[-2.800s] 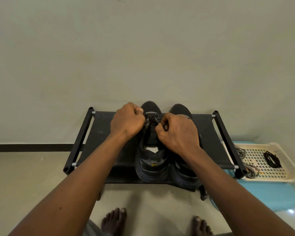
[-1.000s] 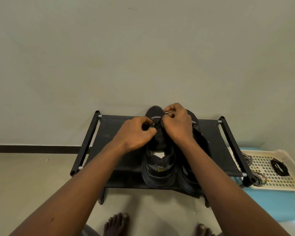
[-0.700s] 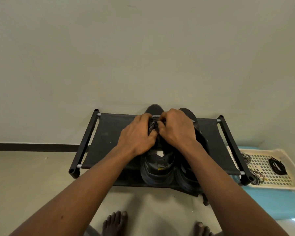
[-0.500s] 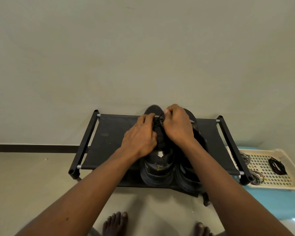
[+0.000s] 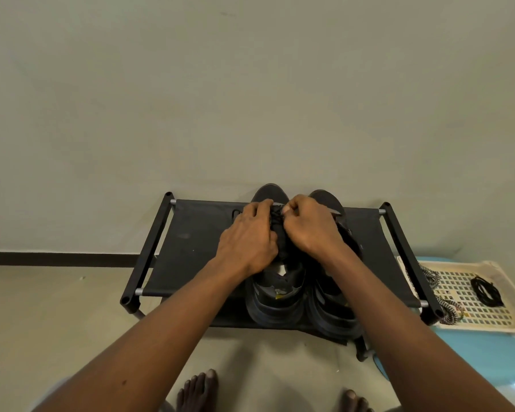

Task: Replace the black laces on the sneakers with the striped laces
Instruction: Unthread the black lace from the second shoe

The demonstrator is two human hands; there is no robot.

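- Head view: left hand (image 5: pixel 248 242) and right hand (image 5: pixel 309 230) meet over a sneaker (image 5: pixel 277 301), fingers curled, both pinching its black lace (image 5: pixel 275 217) near the toe end.
- That sneaker stands toe to the wall, just beside the second sneaker (image 5: pixel 333 319), on a black rack (image 5: pixel 191 248).
- Striped laces (image 5: pixel 430 279) lie along the edge of a cream tray (image 5: pixel 473 312) right of the rack, with a loose black lace bundle (image 5: pixel 486 292) apart from them.

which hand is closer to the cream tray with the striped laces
Right. The right hand pinches the black lace on the side toward the tray; the left hand holds the lace beyond it, farther off.
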